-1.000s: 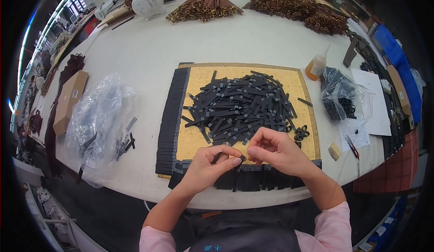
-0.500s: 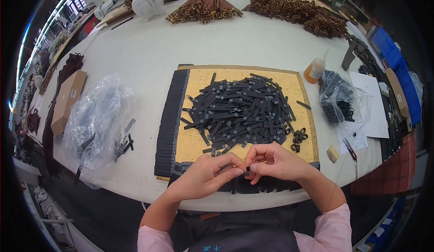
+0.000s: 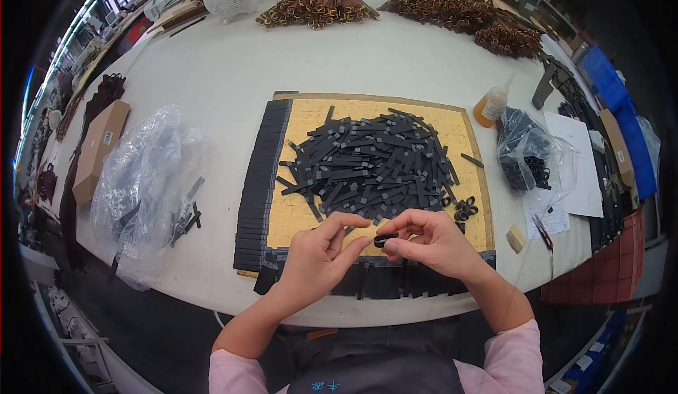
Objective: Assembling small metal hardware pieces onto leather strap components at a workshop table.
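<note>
My right hand [image 3: 434,247] pinches a small black strap loop [image 3: 385,240] between thumb and fingers, above the near part of a yellow board [image 3: 452,118]. Close on its left is my left hand [image 3: 311,260], its index finger and thumb apart; the thumb tip is at the loop's left end, and I cannot tell whether it touches. Beyond both hands lies a heap of short black strips [image 3: 374,161] with grey ends. Several finished black loops [image 3: 465,210] sit at the heap's right, near my right hand.
Overlapping black strips [image 3: 256,182] line the board's left edge. Clear plastic bags [image 3: 141,189] lie left, beside a cardboard box [image 3: 102,150]. On the right are an amber bottle [image 3: 489,109], a bagged black bundle [image 3: 522,154], a tan block [image 3: 516,238] and a red-handled tool [image 3: 544,233]. Brown strap bundles [image 3: 318,9] lie far back.
My left index finger has lifted away from its thumb, leaving the black piece in my right hand, where its loop shape now shows. Both hands have moved slightly farther from me.
</note>
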Available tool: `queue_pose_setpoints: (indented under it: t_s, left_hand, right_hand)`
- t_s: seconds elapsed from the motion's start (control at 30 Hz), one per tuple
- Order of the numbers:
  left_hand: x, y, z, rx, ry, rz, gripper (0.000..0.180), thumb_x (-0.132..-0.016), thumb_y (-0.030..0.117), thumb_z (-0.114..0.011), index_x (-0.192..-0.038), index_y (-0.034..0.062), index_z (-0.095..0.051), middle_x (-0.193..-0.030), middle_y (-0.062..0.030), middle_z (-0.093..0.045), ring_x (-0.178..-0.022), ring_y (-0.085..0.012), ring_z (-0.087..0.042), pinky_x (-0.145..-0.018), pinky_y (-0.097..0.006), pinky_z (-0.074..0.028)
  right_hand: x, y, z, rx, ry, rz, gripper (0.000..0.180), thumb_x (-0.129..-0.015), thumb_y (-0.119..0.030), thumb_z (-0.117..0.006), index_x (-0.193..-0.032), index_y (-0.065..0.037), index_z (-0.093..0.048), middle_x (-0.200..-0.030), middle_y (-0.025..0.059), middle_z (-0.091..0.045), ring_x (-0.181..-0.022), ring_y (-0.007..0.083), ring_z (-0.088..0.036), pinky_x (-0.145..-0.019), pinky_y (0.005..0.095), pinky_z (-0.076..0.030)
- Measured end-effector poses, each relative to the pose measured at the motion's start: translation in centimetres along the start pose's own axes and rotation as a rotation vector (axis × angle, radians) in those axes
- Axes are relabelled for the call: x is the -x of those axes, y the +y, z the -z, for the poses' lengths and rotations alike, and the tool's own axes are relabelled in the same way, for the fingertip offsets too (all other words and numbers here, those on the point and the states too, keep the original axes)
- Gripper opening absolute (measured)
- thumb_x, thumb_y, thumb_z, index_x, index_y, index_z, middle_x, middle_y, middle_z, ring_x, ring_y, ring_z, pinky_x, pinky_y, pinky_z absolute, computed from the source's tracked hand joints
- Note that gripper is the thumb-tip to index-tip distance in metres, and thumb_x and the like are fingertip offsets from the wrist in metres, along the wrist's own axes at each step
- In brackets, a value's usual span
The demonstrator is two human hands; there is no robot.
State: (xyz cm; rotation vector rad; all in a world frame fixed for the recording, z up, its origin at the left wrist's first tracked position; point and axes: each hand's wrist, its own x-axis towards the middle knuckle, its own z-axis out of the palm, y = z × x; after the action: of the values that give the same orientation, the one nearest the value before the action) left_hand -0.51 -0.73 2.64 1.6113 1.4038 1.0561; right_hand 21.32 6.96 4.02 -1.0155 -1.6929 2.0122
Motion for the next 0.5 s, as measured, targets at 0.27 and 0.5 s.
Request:
queue_pose_setpoints:
  t_s: [0.27, 0.5]
  left_hand:
    - [0.8, -1.5, -1.8, 0.098, 0.172, 0.069, 0.011, -0.090, 0.009, -0.074, -0.100, 0.0043, -0.073, -0.053, 0.0036, -0.033, -0.048, -0.0047, -0.030, -0.046, -0.026, -0.025]
    - [0.9, -1.8, -1.7, 0.104, 0.179, 0.010, 0.013, -0.091, 0.008, -0.073, -0.103, 0.0029, -0.074, -0.053, 0.0014, -0.039, -0.048, -0.0042, -0.033, -0.045, -0.025, -0.027]
  right_hand:
    - [-0.3, 0.7, -1.5, -0.068, 0.156, 0.109, 0.020, -0.094, 0.000, -0.067, -0.112, 0.005, -0.061, -0.105, 0.0124, -0.070, -0.094, 0.0160, -0.072, -0.085, 0.0266, -0.060]
    - [-0.6, 0.7, -1.9, -0.010, 0.169, 0.099, 0.016, -0.094, 0.002, -0.067, -0.108, 0.004, -0.059, -0.104, 0.0125, -0.069, -0.093, 0.0164, -0.072, -0.084, 0.0268, -0.060]
